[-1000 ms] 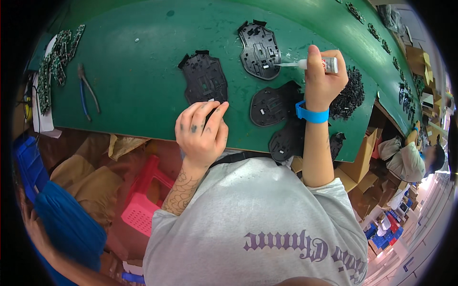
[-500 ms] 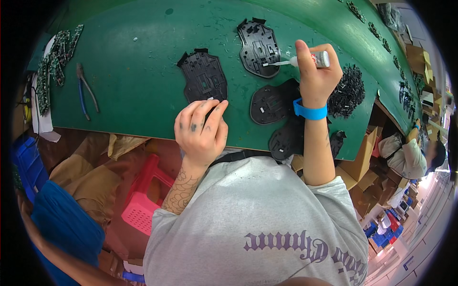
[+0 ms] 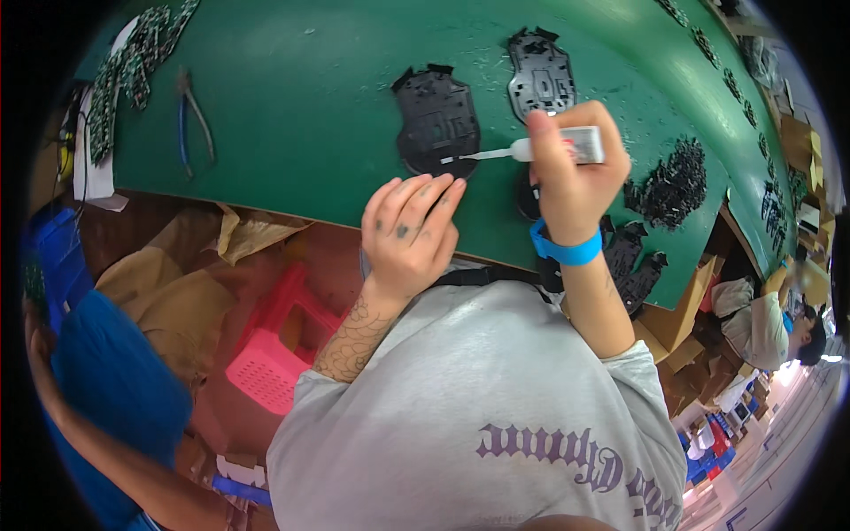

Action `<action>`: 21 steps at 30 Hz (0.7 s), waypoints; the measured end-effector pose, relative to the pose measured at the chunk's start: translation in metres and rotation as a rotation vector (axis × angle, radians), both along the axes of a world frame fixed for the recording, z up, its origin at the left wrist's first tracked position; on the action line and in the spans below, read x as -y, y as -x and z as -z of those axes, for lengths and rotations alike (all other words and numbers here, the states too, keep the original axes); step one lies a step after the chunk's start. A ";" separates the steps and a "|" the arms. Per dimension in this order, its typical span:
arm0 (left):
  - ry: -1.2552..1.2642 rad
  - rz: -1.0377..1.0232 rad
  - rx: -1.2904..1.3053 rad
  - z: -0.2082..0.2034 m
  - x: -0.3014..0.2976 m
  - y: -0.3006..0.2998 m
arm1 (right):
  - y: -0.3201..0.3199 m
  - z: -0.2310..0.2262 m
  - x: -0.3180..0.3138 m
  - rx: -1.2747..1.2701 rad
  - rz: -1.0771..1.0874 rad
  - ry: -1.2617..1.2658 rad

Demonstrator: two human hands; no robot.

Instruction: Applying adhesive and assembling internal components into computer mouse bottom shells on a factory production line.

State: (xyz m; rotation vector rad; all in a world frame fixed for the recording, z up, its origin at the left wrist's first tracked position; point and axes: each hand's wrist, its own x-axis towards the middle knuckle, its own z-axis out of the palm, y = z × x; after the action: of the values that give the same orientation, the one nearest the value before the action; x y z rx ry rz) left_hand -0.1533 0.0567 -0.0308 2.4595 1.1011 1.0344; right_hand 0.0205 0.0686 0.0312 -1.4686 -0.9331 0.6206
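My right hand (image 3: 580, 173) is closed round a small white squeeze bottle (image 3: 581, 144) with a long thin nozzle. The nozzle points left, its tip at a small white patch near the lower end of a black plastic shell (image 3: 436, 119). Just below that shell my left hand (image 3: 412, 226) lies with fingers stretched out, fingertips at or close to the shell's near rim; whether they touch it is unclear. A second black shell (image 3: 541, 71) lies farther back to the right. Beneath my right hand and wrist, another dark shell (image 3: 529, 195) is mostly hidden.
Right of my hand sits a heap of small black parts (image 3: 677, 186), with more black shells (image 3: 639, 270) at the table edge. Blue-handled pliers (image 3: 190, 124) and circuit boards (image 3: 133, 66) lie at left on the green table (image 3: 283, 115). Other people sit at both sides.
My right hand has brought the bottle's nozzle from the farther right shell to the nearer left one. My left hand stays by the near shell's lower end. The whole view has shifted.
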 end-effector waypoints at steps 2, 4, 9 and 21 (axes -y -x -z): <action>0.020 -0.006 -0.001 0.000 0.002 0.001 | 0.007 0.010 -0.005 0.106 -0.032 -0.016; 0.035 -0.004 0.000 0.000 0.002 0.002 | 0.011 0.012 -0.009 0.132 -0.043 -0.023; 0.011 -0.029 0.021 0.003 0.002 0.001 | 0.005 0.012 -0.013 0.172 -0.055 0.003; -0.004 -0.023 0.033 0.005 0.002 0.000 | 0.007 0.014 -0.012 0.108 -0.018 -0.054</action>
State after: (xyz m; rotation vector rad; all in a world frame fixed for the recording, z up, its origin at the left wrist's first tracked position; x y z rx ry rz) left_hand -0.1531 0.0544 -0.0358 2.4290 1.1208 1.0815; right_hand 0.0140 0.0809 0.0176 -1.4585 -1.0395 0.5294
